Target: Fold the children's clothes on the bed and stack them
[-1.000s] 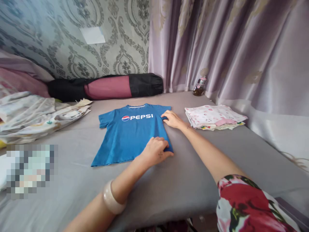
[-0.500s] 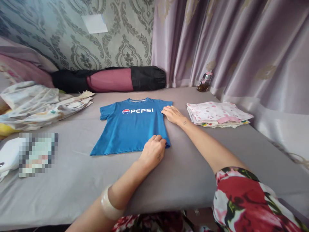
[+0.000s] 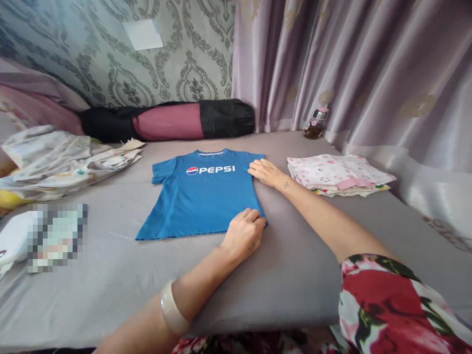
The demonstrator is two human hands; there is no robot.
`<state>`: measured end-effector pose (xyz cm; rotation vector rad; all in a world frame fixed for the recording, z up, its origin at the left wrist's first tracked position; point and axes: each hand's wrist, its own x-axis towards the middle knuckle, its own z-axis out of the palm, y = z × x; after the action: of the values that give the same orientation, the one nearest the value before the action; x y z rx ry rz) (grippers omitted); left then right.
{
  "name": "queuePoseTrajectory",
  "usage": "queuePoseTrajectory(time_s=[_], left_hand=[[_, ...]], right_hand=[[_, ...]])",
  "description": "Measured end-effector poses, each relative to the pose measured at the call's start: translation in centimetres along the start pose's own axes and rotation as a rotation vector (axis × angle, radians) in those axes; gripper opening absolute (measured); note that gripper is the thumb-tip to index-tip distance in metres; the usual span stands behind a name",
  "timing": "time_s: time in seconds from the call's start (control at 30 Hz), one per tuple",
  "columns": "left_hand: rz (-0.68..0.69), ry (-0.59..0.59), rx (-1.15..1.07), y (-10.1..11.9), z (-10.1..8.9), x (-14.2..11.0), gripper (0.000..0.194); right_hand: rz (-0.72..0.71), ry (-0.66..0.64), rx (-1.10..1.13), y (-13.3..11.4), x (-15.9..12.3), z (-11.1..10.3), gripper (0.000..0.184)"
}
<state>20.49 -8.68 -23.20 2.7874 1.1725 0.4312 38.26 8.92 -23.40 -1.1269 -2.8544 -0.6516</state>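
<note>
A blue T-shirt [image 3: 206, 196] with a white PEPSI print lies spread out, front up, its collar pointing away from me. My left hand [image 3: 245, 231], with a pale bangle on its wrist, is closed on the shirt's lower right corner at the hem. Higher up the same side, my right hand [image 3: 266, 172] has its fingers bent over the edge just under the right sleeve, gripping the cloth there. The fingertips of both hands are partly hidden.
A stack of folded printed cloth [image 3: 335, 172] lies right of the shirt, with a bottle [image 3: 316, 124] behind it. A long black and maroon roll [image 3: 167, 121] rests against the wall. Crumpled cloth [image 3: 55, 162] and a blurred-out item [image 3: 61, 236] lie left on the grey sheet [image 3: 121, 290].
My left hand has shifted slightly right with the hem corner, after first closing from a looser grip. The shirt's right edge has moved outward a little. My right hand stays by the sleeve.
</note>
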Motion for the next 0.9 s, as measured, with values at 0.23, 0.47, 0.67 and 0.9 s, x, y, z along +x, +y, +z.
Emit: queuePoseTrajectory(time_s=[0.23, 0.47, 0.67, 0.9], left_hand=[[0.031, 0.027, -0.022, -0.1, 0.4, 0.0, 0.028], [0.057, -0.015, 0.050, 0.1, 0.9, 0.4, 0.023], [0.146, -0.089, -0.079, 0.2, -1.6, -1.6, 0.026], [-0.120, 0.089, -0.261, -6.8, -5.8, -7.5, 0.027]], right_hand=[[0.045, -0.003, 0.042, -0.2, -0.3, 0.5, 0.032], [0.252, -0.089, 0.137, -1.7, 0.0, -1.0, 0.035], [0.426, -0.043, 0.276, -8.0, 3.0, -3.5, 0.042], [0.417, -0.200, 0.492, -15.4, 3.9, -3.7, 0.061]])
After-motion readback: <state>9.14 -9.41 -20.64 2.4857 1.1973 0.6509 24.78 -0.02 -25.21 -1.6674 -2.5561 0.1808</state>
